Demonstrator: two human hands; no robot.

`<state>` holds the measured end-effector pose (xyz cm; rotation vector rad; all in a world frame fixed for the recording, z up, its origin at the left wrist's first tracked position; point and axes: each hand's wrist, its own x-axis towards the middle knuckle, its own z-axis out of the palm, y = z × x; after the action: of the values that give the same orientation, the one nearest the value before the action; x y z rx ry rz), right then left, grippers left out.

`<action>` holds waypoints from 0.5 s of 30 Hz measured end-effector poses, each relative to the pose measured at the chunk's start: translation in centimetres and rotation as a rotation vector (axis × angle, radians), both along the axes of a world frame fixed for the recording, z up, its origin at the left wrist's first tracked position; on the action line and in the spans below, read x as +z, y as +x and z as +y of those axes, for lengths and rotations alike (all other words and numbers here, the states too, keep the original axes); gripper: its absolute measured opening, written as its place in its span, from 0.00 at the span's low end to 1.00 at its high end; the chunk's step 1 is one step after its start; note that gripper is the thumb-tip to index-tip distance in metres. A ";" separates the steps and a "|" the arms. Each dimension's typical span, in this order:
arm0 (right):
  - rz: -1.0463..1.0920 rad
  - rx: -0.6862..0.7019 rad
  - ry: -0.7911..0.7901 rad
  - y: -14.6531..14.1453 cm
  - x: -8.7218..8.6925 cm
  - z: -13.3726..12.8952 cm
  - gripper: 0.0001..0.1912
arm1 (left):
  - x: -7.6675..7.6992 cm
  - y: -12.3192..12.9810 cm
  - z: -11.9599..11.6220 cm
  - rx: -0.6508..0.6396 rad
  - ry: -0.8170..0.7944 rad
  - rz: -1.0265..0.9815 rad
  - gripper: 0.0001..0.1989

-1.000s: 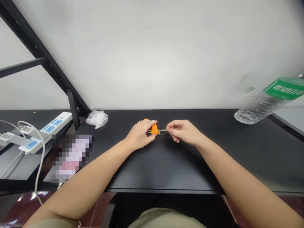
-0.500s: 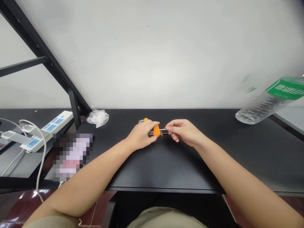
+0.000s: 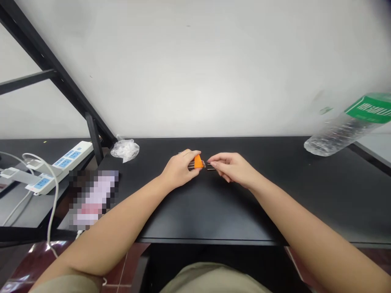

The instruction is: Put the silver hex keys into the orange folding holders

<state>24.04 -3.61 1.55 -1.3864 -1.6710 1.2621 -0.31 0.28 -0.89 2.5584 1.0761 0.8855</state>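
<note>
A black table (image 3: 214, 215) spreads beneath both grips. Well left of them lies a white power strip (image 3: 55, 176); well right, a clear bottle (image 3: 337, 132). The left hand (image 3: 178, 169) and right hand (image 3: 235, 169) are near each other. Left of both sits a crumpled plastic bag (image 3: 125, 149). The left thumb and fingers pinch an orange holder (image 3: 198, 161); just beyond, thin metal rods (image 3: 210, 169) jut from the right hand's pinch.

Hands: two, left hand (image 3: 179, 169) and right hand (image 3: 234, 169)
Orange holder (image 3: 198, 162): one
Metal rods (image 3: 191, 165) in the holder: several, too small and partly covered to count
Dark rod ends (image 3: 211, 169) at the right hand: two visible
Bottle (image 3: 339, 134): one
Crumpled plastic bag (image 3: 125, 149): one
Power strip (image 3: 65, 163): one
White adapters (image 3: 9, 173): two
Pixelated oblong (image 3: 95, 197): one
</note>
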 end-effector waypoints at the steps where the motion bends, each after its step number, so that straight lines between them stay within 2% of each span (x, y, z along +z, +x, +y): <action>1: -0.142 -0.003 0.117 0.6 -0.1 0.2 0.13 | 0.0 0.0 0.0 0.001 -0.012 -0.004 0.25; 4: -0.567 0.080 0.367 1.9 -0.6 0.7 0.06 | 0.0 -0.1 0.1 -0.013 -0.041 -0.012 0.25; 8: -0.885 0.157 0.366 2.0 -1.2 0.7 0.04 | -0.1 0.0 0.1 -0.038 -0.060 -0.028 0.26; 12: -0.957 0.146 0.301 1.2 -0.8 0.2 0.02 | 0.2 0.0 0.0 -0.059 -0.073 -0.024 0.26; 15: -0.780 0.153 0.256 1.1 -0.1 0.0 0.02 | 0.3 -0.1 0.0 -0.089 -0.063 -0.017 0.27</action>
<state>25.19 -3.57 1.48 -1.7271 -2.3847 0.5474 -0.36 0.29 -0.60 2.5209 0.9618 0.8364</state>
